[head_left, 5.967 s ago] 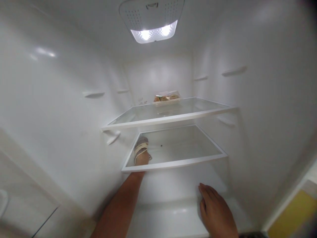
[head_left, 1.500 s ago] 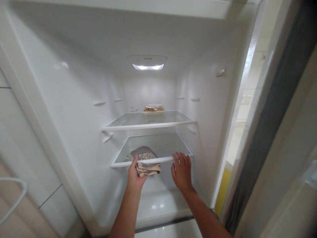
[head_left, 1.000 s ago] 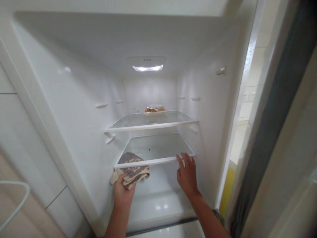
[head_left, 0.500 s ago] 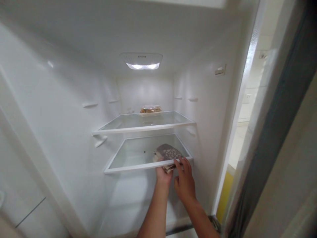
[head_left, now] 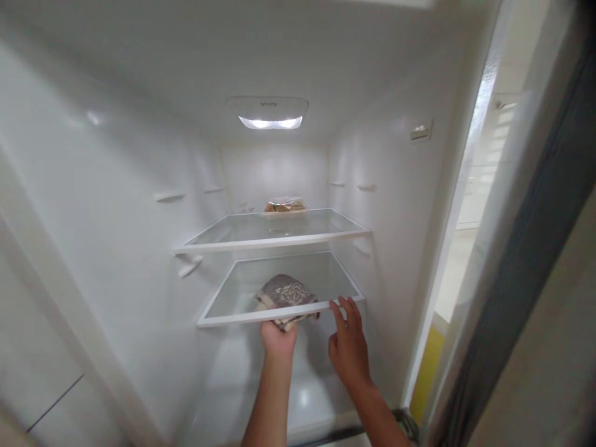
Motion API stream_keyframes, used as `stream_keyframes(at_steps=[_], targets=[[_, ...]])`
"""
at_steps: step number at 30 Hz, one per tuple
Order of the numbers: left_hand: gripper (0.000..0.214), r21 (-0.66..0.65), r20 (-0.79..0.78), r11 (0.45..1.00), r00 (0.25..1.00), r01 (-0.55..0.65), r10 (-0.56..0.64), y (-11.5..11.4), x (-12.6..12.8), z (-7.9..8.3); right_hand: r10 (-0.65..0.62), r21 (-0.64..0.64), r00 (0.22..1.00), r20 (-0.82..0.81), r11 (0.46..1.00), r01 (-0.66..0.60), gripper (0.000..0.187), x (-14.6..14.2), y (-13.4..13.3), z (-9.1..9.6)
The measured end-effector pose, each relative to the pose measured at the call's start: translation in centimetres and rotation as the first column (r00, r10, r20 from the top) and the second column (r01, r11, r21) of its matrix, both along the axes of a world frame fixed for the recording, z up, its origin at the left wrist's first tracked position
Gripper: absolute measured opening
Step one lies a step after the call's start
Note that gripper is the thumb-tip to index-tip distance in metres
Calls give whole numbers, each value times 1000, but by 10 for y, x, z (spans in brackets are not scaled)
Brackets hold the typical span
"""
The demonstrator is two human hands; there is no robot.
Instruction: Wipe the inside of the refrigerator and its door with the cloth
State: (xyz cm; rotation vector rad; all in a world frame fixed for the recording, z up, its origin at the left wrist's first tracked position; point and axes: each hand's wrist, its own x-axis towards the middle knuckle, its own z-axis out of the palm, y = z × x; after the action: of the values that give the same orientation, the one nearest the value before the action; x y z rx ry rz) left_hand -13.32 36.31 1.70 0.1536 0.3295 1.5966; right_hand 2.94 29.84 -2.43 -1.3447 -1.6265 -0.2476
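Note:
My left hand (head_left: 278, 335) reaches under the lower glass shelf (head_left: 223, 320), palm up. It is closed on a folded grey and cream patterned cloth (head_left: 286, 295). Most of the cloth shows through the glass, pressed up against or close below it; its front folds hang beneath the white rim. The left fingers are largely hidden by the cloth. At the right end of that rim, my right hand (head_left: 348, 341) rests its fingertips on the edge, fingers apart and the thumb clear below.
An upper glass shelf (head_left: 274, 244) carries a clear-wrapped pack of brownish food (head_left: 284, 206) at the back. A lamp (head_left: 270, 121) glows in the fridge ceiling. Shelf supports (head_left: 169, 197) jut from the side walls. The fridge's right wall (head_left: 391, 248) stands close beside my right hand.
My left hand has slid the cloth leftward under the lower shelf, away from my right hand. My right fingertips remain at the right part of the rim.

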Motion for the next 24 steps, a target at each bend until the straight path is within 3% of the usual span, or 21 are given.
stream_keyframes(at_steps=[4,8,12,18,21,24], targets=[[59,56,15,958,960,-280,279,-7,-71,-9,-21,35,1000,0,999,21,76,-2,5,-6],[58,136,85,920,929,-368,359,-3,-107,-21,-38,85,999,-14,996,39,77,-2,12,-14],[45,115,85,937,943,-330,322,16,-111,-15,-50,125,999,-6,991,50,75,-2,20,-21],[44,8,-7,953,953,-303,303,79,-109,15,-114,203,993,-40,972,119,69,-8,30,-25],[44,14,4,966,966,-257,257,108,-99,15,-131,208,990,-45,968,138,65,-11,32,-24],[43,24,1,978,979,-205,205,126,-71,7,-139,197,988,-60,969,149,63,-14,31,-23]])
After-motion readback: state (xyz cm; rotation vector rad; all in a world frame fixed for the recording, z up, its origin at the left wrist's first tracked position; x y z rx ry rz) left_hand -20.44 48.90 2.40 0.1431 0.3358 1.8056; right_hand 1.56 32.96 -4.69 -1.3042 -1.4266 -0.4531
